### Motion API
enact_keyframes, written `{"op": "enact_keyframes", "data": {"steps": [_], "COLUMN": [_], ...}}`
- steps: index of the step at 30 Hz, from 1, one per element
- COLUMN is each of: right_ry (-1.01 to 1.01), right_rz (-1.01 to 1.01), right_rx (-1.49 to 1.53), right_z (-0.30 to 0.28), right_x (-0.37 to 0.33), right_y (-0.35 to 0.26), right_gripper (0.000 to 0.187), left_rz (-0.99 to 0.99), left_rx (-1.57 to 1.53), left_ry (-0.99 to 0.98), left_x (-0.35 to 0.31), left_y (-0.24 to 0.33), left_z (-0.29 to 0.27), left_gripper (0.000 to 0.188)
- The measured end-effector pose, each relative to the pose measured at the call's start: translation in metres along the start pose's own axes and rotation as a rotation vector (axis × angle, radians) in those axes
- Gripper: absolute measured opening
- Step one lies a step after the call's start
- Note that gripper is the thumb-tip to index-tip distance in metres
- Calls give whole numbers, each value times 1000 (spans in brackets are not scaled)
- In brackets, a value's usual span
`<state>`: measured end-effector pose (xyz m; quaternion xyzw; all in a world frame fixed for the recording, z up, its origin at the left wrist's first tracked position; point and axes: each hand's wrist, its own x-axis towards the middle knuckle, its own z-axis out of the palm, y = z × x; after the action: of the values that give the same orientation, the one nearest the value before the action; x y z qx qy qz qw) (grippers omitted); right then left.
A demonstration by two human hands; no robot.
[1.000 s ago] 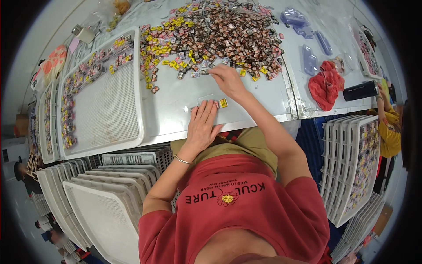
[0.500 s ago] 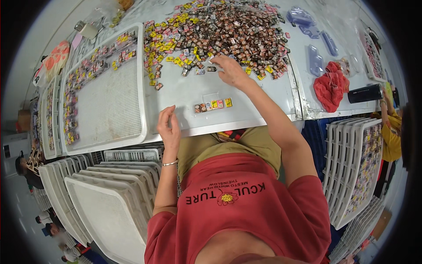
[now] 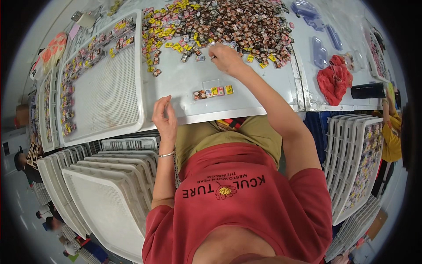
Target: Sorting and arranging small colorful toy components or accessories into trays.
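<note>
A large heap of small printed blocks [image 3: 246, 31], mostly brown with yellow, pink and grey ones, covers the far part of the table. My right hand [image 3: 226, 59] is at its near edge with fingers curled together; what they pinch is mostly hidden, with something pale at the fingertips. Closer to me lies a short row of several blocks [image 3: 213, 92], side by side, with a clear plastic piece [image 3: 212, 82] just behind it. To its left, over the table's front edge, my left hand [image 3: 165, 118] holds nothing, its fingers loosely bent and apart from the thumb.
A white mesh tray [image 3: 103, 94] at left carries rows of blocks along two sides. At right lie a red cloth [image 3: 333, 81], clear bluish plastic pieces [image 3: 319, 52] and a black cylinder [image 3: 368, 91]. Stacked white trays [image 3: 103, 198] stand below left; more trays [image 3: 351, 163] stand right.
The whole view has shifted slightly. My right hand has curled its fingers down over a dark block that lay loose beside the heap. My left hand stays about where it was.
</note>
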<state>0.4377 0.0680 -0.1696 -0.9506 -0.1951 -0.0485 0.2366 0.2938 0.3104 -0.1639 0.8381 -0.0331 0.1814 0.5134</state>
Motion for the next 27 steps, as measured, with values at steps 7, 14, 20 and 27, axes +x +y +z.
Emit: {"op": "enact_keyframes", "data": {"steps": [7, 14, 20, 27], "right_ry": [66, 140, 231, 180], "right_rz": [290, 336, 73, 15], "right_rx": [835, 914, 539, 461], "right_z": [-17, -14, -15, -11], "right_x": [-78, -110, -109, -112], "right_y": [15, -7, -26, -27], "right_gripper": [13, 8, 7, 7], "left_rz": [437, 605, 532, 489], "left_rx": [217, 317, 201, 136], "left_ry": [-333, -612, -522, -479], "left_x": [9, 3, -2, -3], "left_y": [41, 36, 33, 30], "left_z": [58, 82, 84, 83], "left_gripper": [37, 37, 36, 36]}}
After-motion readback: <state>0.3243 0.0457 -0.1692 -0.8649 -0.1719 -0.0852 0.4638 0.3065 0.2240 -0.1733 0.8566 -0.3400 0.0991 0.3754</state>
